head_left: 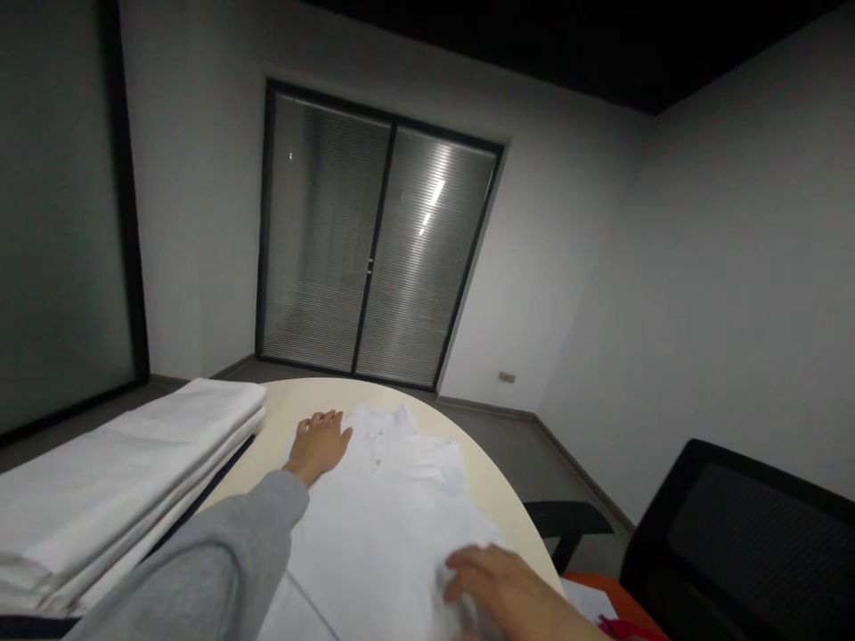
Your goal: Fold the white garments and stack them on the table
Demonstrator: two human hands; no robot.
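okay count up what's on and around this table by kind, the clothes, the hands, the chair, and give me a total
White polo shirt: 1
Stack of folded white fabric: 1
Hands: 2, left hand flat by the collar, right hand on the shirt's lower part
Black chair: 1
Total: 5

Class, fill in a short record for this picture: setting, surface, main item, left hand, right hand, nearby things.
setting: dim room with a blinded glass door
surface: pale round table
main item: white polo shirt lying flat, collar away
left hand: flat by the collar
right hand: on the shirt's near right part
nearby things: stack of folded white cloth; black chair
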